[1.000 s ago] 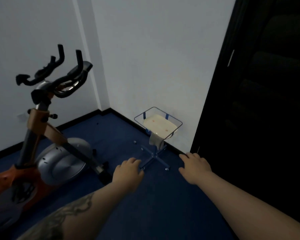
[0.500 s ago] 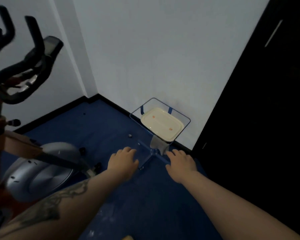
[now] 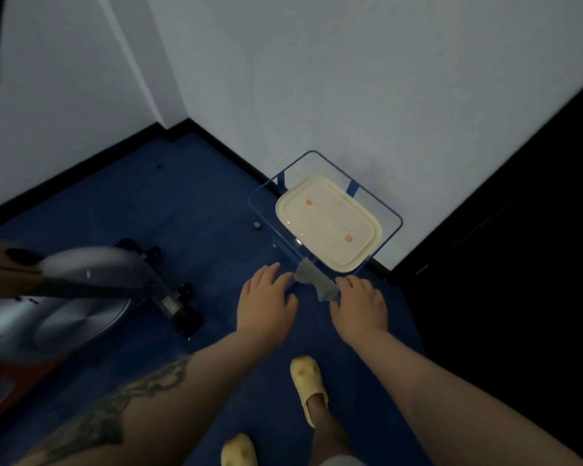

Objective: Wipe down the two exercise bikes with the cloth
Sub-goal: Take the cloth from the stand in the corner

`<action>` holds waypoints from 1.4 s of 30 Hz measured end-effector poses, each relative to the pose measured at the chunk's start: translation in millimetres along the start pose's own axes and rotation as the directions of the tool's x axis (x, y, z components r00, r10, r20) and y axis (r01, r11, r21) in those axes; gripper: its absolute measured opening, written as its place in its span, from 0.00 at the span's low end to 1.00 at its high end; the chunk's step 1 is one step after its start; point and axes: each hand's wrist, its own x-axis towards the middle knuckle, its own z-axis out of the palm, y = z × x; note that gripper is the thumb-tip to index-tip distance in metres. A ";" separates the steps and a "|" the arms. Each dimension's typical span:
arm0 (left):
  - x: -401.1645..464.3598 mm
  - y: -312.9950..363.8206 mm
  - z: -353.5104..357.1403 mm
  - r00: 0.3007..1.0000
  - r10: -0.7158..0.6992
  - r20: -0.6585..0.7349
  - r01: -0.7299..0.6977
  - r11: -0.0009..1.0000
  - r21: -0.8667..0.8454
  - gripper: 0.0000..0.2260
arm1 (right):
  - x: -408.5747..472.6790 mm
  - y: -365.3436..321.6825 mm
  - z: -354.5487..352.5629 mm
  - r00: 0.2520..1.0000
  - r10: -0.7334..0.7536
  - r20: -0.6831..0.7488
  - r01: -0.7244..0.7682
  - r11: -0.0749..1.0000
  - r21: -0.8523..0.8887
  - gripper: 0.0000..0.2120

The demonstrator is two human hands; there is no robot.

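Cloth [image 3: 318, 283] over clear stand's [image 3: 389, 213] rim, cream tray [image 3: 329, 227] atop.

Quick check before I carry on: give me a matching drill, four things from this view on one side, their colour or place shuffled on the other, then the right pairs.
Things:
1. cloth
2. tray
3. exercise bike
4. slippers

Descriptions:
A. cream, lying on the clear-topped stand in the corner
B. yellow, on the person's feet at the bottom of the view
C. grey, hanging off the stand's near edge between the left hand and the right hand
D. silver flywheel cover, at the left on the blue floor

Pairs: 1-C, 2-A, 3-D, 4-B
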 end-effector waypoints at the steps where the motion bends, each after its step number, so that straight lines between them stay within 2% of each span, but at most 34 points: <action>1: 11.1 0.0 5.9 0.999 -0.032 0.016 0.033 0.999 -0.010 0.22 | 13.1 4.7 4.8 1.000 -0.004 0.019 0.004 1.000 -0.003 0.19; 5: 56.8 4.3 29.5 0.994 -0.109 0.023 0.110 0.993 -0.040 0.22 | 64.7 24.5 26.5 0.998 -0.040 0.043 0.042 0.998 -0.050 0.16; 9: 85.6 8.2 55.7 0.988 -0.146 0.046 0.150 0.983 -0.102 0.21 | 101.8 36.7 55.5 0.989 -0.060 0.138 0.069 0.996 -0.060 0.17; 14: 98.6 -4.8 77.7 0.960 -0.267 0.089 0.280 0.940 -0.194 0.21 | 122.4 33.5 92.6 0.963 -0.116 0.245 0.135 0.989 -0.061 0.20; 18: 92.7 -16.3 84.7 0.944 -0.314 0.104 0.329 0.922 -0.202 0.21 | 126.4 34.3 107.2 0.984 -0.071 0.161 0.073 0.997 -0.006 0.11; 23: 90.5 -25.7 80.1 0.927 -0.364 0.088 0.374 0.898 -0.232 0.21 | 134.0 42.3 105.8 0.986 -0.071 0.152 0.057 0.994 0.096 0.03; 31: 62.7 -41.3 43.5 0.917 -0.397 0.027 0.392 0.890 -0.231 0.21 | 116.1 1.7 54.1 0.944 -0.316 -0.090 0.327 0.933 0.153 0.04; 34: 27.3 -58.9 21.9 0.906 -0.424 -0.002 0.413 0.884 -0.218 0.21 | 100.9 -26.7 28.4 0.875 -0.462 -0.144 0.479 0.869 0.123 0.05; 38: -42.1 -92.3 -11.5 0.853 -0.517 -0.075 0.496 0.847 -0.190 0.21 | 66.9 -83.2 -0.2 0.632 -0.735 -0.245 0.762 0.647 0.026 0.07; 42: -122.2 -124.8 -34.7 0.735 -0.665 -0.128 0.610 0.732 -0.303 0.20 | 19.4 -148.9 -11.0 0.441 -0.860 -0.256 0.893 0.450 0.024 0.05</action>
